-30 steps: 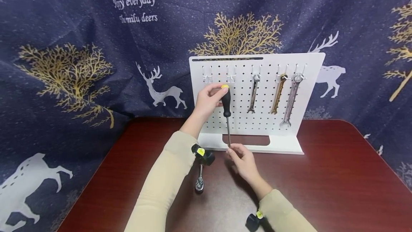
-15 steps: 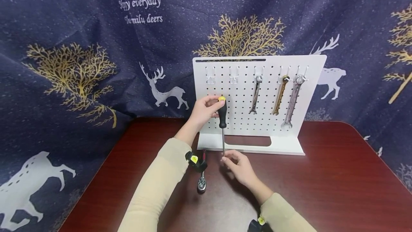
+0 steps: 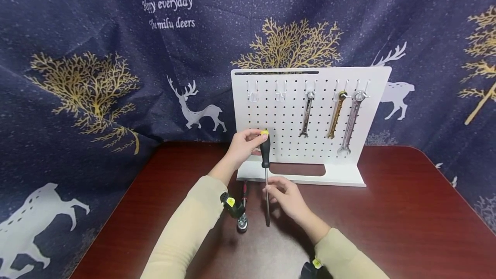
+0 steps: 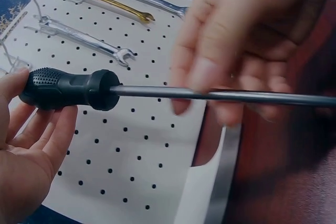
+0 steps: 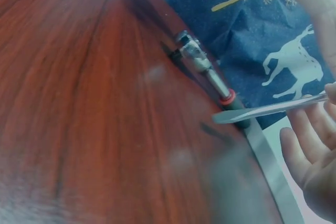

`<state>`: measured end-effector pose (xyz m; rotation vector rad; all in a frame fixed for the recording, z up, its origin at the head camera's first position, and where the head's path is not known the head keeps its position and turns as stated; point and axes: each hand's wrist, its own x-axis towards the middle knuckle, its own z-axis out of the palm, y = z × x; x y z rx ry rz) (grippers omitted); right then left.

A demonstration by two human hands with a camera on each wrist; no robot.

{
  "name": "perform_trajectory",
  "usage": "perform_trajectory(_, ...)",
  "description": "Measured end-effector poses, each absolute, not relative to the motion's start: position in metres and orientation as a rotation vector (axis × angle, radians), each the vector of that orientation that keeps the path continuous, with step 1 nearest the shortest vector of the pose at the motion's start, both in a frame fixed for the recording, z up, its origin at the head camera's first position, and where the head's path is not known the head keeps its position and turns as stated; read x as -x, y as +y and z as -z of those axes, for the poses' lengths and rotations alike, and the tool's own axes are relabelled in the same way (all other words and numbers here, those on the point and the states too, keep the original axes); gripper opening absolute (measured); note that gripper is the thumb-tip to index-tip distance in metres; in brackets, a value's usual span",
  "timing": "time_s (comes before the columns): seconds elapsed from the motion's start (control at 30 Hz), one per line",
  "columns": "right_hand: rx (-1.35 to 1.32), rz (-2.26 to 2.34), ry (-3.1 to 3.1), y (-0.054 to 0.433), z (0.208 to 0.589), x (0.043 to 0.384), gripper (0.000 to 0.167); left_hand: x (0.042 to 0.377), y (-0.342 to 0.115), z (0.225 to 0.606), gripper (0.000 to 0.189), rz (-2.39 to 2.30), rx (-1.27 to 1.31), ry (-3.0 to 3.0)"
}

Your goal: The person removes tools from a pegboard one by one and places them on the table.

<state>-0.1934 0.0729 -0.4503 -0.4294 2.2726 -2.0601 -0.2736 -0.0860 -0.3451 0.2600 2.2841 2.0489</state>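
Observation:
A flat-blade screwdriver [image 3: 265, 152] with a black handle and yellow end stands upright, tip down, in front of the pegboard. My left hand [image 3: 240, 146] pinches the top of its handle between thumb and fingers. Lower down, the thumb and fingers of my right hand [image 3: 288, 199] are around the steel shaft [image 4: 152, 91], partway along it. The flat tip [image 5: 228, 117] extends below the right hand, over the table. On the table beside it lies a ratchet wrench [image 3: 242, 223] with a red and black handle, partly hidden by the left wrist camera.
The white pegboard [image 3: 286, 141] stands at the back of the dark red table [image 3: 391, 210]. Three wrenches hang on its right half: a small silver one [image 3: 307, 115], a gold one [image 3: 336, 115] and a large silver one [image 3: 351, 124]. Two clear hooks [image 3: 280, 94] show at its left.
My left hand has lowered the screwdriver and moved slightly left. The shaft has slid down through the right hand, which was at the tip, and the tip now shows below the fingers.

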Motion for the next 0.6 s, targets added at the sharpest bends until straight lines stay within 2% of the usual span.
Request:
perform_trajectory(0.23, 0.293, 2.126, 2.249, 0.074, 0.432, 0.203, 0.037, 0.269, -0.086, 0.359, 0.033, -2.046, -0.247, 2.268)
perform_trajectory(0.4, 0.346, 2.105, 2.263, 0.077, 0.412, 0.211, 0.046, 0.266, -0.085, 0.367, 0.035, -2.052, -0.203, 2.242)
perform_trajectory(0.6, 0.358, 2.033, 2.23, 0.078, 0.403, 0.218, 0.05, 0.262, -0.085, 0.378, 0.037, -2.038, -0.17, 2.239)
